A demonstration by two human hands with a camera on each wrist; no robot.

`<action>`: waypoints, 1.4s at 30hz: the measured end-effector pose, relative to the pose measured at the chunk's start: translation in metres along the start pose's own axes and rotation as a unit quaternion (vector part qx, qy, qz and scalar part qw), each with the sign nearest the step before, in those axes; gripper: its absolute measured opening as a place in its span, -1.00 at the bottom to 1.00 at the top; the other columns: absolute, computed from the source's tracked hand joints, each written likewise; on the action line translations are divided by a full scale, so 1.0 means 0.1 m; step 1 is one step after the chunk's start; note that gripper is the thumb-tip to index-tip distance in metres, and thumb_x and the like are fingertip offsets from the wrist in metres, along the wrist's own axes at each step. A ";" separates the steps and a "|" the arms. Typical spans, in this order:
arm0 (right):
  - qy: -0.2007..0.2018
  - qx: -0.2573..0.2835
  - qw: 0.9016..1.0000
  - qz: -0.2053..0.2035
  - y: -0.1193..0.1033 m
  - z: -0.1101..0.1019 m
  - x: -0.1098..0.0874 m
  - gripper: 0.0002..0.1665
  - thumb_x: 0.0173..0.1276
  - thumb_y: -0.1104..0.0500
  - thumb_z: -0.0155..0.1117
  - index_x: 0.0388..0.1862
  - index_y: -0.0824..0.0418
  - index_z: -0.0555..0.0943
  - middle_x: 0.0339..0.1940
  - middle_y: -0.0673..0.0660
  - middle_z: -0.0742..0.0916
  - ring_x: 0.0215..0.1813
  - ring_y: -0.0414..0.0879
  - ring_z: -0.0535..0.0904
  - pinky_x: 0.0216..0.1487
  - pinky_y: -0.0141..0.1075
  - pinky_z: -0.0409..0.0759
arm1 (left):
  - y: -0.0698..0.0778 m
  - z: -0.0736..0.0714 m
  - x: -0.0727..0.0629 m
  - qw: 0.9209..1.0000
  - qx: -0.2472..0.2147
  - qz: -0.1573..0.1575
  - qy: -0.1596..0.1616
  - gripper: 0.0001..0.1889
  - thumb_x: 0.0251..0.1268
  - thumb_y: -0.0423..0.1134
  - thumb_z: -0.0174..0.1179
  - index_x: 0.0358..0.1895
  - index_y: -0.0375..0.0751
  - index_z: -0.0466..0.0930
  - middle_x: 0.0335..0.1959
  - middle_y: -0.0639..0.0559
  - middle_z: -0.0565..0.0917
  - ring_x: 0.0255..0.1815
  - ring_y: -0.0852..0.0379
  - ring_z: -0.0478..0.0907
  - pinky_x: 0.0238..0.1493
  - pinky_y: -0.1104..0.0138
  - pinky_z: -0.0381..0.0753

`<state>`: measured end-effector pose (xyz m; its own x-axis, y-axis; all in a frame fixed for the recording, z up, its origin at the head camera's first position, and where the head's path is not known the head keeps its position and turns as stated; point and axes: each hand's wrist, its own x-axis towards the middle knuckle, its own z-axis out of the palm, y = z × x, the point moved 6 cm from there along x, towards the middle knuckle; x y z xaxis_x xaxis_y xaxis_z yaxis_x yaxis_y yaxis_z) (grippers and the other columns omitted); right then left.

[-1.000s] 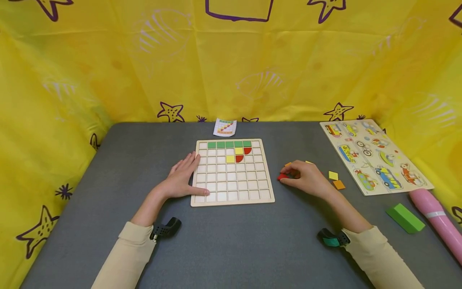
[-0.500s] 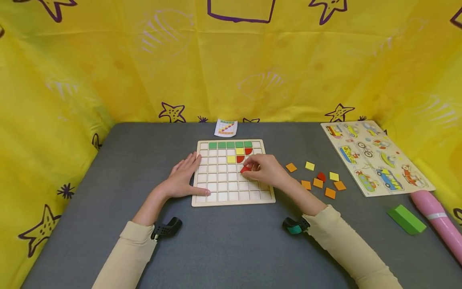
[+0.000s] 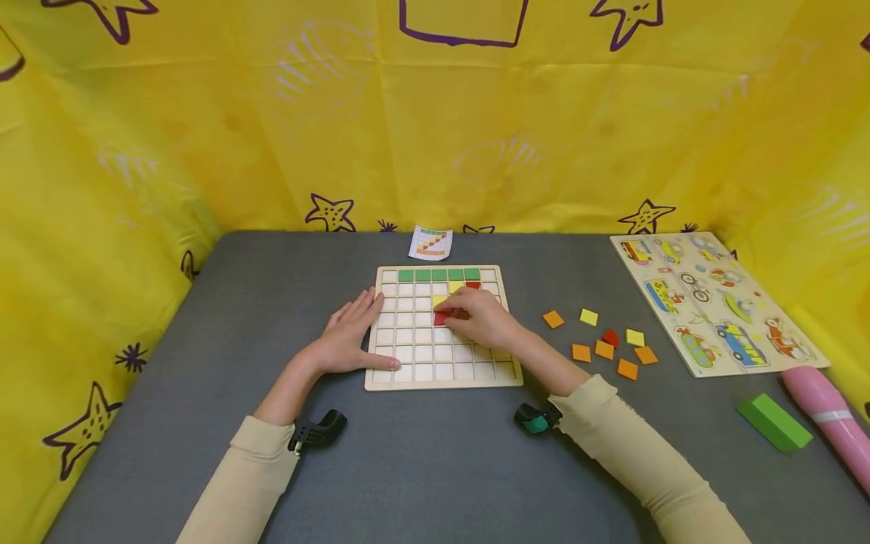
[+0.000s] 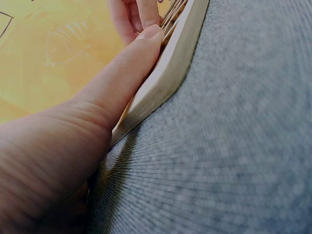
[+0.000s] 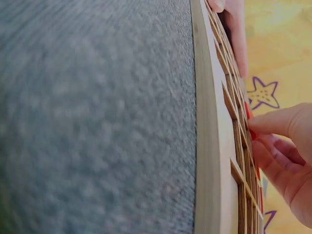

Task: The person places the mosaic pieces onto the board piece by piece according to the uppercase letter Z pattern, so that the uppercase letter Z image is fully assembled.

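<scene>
board (image 3: 424,353): pale wood, gridded | placed tiles (image 3: 439,275): green, yellow, red | loose tiles (image 3: 604,349): orange, yellow, red | card (image 3: 431,243): white, multicolour grid print | table (image 3: 435,468): dark grey | curtain (image 3: 421,121): yellow, purple starfish outlines, pale striped fish | block (image 3: 775,423): green | stick (image 3: 818,393): pink, pale band | sleeves (image 3: 238,476): beige | wristbands (image 3: 319,429): black, right has teal

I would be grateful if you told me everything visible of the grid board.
The grid board is pale and looks wooden, with rounded corners and raised strips forming square cells. It lies flat on the gray table. Five green squares sit in its far row, two yellow tiles and a red tile nearer. The left hand rests on its left edge, thumb over near-left cells. The right hand pinches another red tile at the board; how it sits is hidden.
</scene>
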<state>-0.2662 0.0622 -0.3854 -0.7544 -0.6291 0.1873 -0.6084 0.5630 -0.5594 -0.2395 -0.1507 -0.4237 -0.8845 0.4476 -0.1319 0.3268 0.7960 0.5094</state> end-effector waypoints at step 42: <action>0.103 0.006 0.986 0.128 0.59 -0.65 -0.81 -0.84 0.32 0.34 0.26 -0.15 0.25 0.71 -0.20 0.12 0.71 -0.16 0.01 0.63 -0.07 -0.06 0.62 | 0.01 0.00 0.01 1.000 -0.003 -0.004 -0.002 0.33 -0.08 0.37 0.38 0.57 -0.28 -0.25 0.59 -0.18 -0.27 0.58 -0.07 -0.37 0.44 -0.06 -0.30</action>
<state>-0.2574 0.1810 -0.3817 -0.9175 -0.3449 0.1979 -0.3898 0.6818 -0.6190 -0.2400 -0.1494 -0.4235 -0.8859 0.4427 -0.1388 0.3178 0.7970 0.5136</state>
